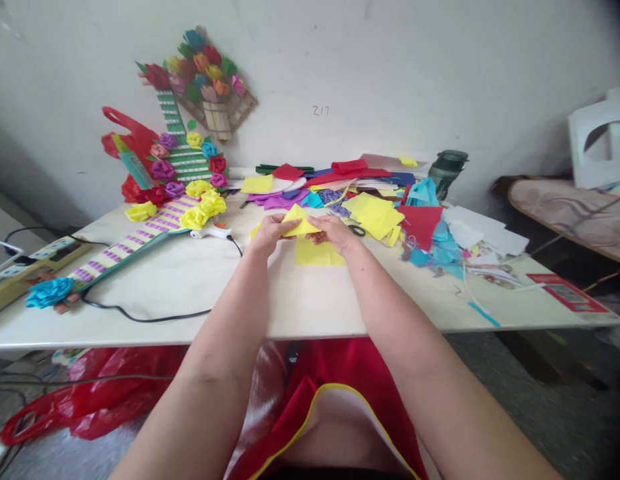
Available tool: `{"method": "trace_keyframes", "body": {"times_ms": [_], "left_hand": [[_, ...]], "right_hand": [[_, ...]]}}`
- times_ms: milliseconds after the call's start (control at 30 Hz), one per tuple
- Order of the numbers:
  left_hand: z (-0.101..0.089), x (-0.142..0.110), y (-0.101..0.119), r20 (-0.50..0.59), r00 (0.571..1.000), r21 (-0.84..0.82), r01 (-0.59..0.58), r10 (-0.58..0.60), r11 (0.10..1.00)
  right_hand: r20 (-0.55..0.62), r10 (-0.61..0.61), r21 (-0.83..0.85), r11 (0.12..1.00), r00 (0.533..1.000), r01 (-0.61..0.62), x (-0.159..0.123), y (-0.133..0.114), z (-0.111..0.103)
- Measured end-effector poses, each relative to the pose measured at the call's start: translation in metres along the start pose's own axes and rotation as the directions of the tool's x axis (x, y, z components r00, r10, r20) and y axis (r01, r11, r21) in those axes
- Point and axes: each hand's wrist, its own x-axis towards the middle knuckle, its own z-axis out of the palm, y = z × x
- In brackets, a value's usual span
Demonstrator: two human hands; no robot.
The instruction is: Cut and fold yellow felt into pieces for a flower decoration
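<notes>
Between my two hands is a folded piece of yellow paper (300, 222), its top coming to a point, held just above the table (310, 307). My left hand (270, 233) pinches its left side with the fingers closed. On the right side, my right hand (335, 233) grips the same paper. Below it, a flat yellow sheet (320, 253) lies on the table. Scissors (357, 229) with dark handles lie just right of my right hand, partly hidden. A white glue gun (211, 232) with a black cord lies left of my left hand.
A guitar-shaped craft (140, 233) with paper flowers leans at the left. Several coloured papers (335, 177) and yellow sheets (375, 215) pile at the back, near a dark bottle (449, 172). Blue and white scraps (435, 247) lie right; a power strip (35, 263) sits far left.
</notes>
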Motion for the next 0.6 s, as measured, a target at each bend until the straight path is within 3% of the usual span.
{"method": "trace_keyframes", "body": {"times_ms": [267, 467, 600], "left_hand": [[0.006, -0.003, 0.002, -0.054, 0.998, -0.008, -0.021, 0.021, 1.000], [0.007, 0.001, -0.005, 0.015, 0.999, -0.018, -0.050, 0.050, 0.999], [0.006, 0.004, -0.011, 0.013, 0.996, -0.009, -0.094, 0.094, 0.996]], "right_hand": [[-0.039, -0.014, -0.017, 1.000, 0.999, 0.014, 0.004, 0.004, 0.001], [0.014, 0.074, 0.039, 0.996, 0.997, -0.074, -0.001, 0.001, 0.000], [-0.011, 0.090, 0.073, 0.993, 0.996, -0.089, -0.003, 0.000, 0.003]]}}
